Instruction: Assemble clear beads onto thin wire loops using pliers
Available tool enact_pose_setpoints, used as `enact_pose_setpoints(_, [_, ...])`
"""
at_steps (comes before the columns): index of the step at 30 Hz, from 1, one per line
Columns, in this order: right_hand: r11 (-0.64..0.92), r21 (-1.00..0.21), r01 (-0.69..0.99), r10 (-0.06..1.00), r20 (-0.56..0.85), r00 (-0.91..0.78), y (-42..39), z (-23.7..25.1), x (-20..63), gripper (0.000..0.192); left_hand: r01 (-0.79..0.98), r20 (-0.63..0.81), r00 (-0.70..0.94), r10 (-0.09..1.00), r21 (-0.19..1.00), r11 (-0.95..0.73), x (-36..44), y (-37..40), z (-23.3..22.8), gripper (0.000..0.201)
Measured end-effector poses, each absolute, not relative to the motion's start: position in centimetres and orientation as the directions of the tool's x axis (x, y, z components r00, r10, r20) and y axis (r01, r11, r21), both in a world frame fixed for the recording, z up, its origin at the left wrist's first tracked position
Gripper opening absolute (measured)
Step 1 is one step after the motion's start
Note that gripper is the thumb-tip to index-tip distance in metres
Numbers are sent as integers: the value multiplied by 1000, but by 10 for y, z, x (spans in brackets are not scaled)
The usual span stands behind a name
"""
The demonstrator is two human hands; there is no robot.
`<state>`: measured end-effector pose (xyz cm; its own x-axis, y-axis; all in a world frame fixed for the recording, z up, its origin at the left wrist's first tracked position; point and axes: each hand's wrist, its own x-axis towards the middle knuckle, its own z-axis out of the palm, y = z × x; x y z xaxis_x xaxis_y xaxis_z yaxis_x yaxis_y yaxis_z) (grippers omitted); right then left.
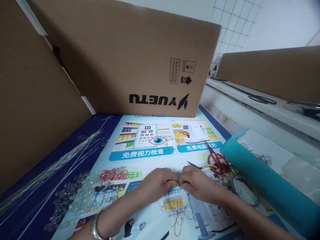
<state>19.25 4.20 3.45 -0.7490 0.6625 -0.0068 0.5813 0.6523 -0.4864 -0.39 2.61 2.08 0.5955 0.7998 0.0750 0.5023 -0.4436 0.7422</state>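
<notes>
Silver-bangled at the wrist, the person's left hand [156, 183] rested low over a printed poster [150, 156] covering the blue tabletop [75, 140], its fingertips pinched shut on a thin wire [179, 183] at the point where both hands met. Far to the left, a sheaf of long straight wires [50, 170] lay fanned across the tabletop, and just right of it a heap of small clear pieces [85, 193] spread onto the poster's edge. Below the hands, a tangle of looped wire [175, 210] trailed over the poster toward the camera. The right hand [197, 183] touched the left, its grip likewise closed narrow on the same wire. Beyond it lay scissors with red handles [220, 160], near a coil of wire [245, 190] and a teal sleeve [270, 183] slanting along the right side. A large cardboard box [125, 56] marked YUETU, printed upside down, stood behind the poster, with another cardboard panel [32, 93] at far left.
</notes>
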Motion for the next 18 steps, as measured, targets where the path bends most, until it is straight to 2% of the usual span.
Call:
enact_pose_setpoints(7, [651,-514,558,653,3,-758,46,32,196,11,421,125,617,777,781,-461,-1,29,19,17])
enact_pose_setpoints(10, [637,-531,559,658,-3,-753,49,33,200,4,443,106,631,769,765,-468,-2,30,18,18])
enact_pose_setpoints(13, [615,-548,566,671,-13,-742,51,33,203,8,462,107,638,762,738,-491,-1,30,16,19])
enact_pose_setpoints(18, [643,-586,493,619,18,-785,51,34,202,8,474,119,651,750,708,-524,-3,30,16,19])
